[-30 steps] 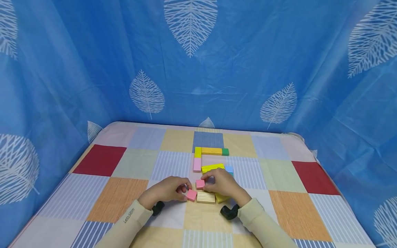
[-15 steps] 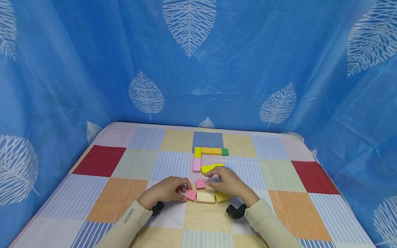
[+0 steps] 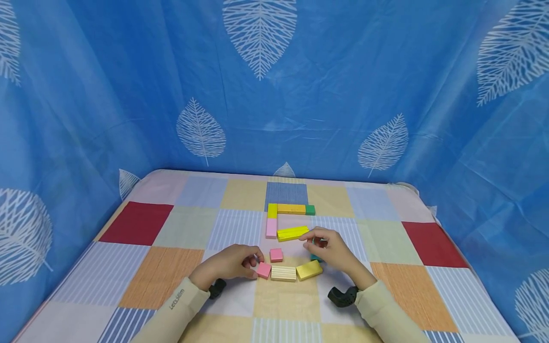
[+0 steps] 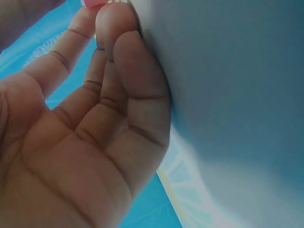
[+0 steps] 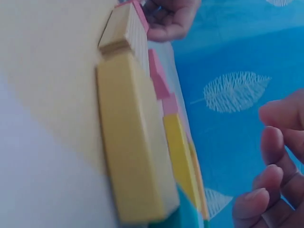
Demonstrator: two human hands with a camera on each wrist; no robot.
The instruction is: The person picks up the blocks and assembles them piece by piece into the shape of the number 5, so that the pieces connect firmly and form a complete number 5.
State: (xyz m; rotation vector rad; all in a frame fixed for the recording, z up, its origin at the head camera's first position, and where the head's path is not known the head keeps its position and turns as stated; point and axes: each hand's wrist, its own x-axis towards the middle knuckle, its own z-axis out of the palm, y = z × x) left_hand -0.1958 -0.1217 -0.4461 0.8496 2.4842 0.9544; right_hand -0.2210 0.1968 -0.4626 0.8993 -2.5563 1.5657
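Note:
In the head view my left hand (image 3: 233,263) pinches a small pink block (image 3: 264,270) between thumb and index finger, low on the cloth. The same pink block (image 4: 94,2) just shows at the top of the left wrist view. My right hand (image 3: 330,247) hovers with loosely bent fingers over a teal block (image 3: 315,257), which it partly hides. Nothing shows between the right fingers (image 5: 273,145) in the right wrist view. Near those fingertips lies a ribbed bright yellow block (image 3: 292,233). A ribbed wooden block (image 3: 283,273) and a dull yellow block (image 3: 309,270) lie between the hands.
Another pink block (image 3: 276,255) lies behind the wooden one. Farther back, a light pink block (image 3: 271,228), a yellow block (image 3: 272,210), an orange block (image 3: 291,209) and a green block (image 3: 310,210) form a corner on the patchwork cloth (image 3: 240,300). A blue curtain (image 3: 274,124) hangs behind.
My right hand has let go of the rear pink block and moved right, uncovering the dull yellow block and covering the spot of the blue block. The left hand stays put.

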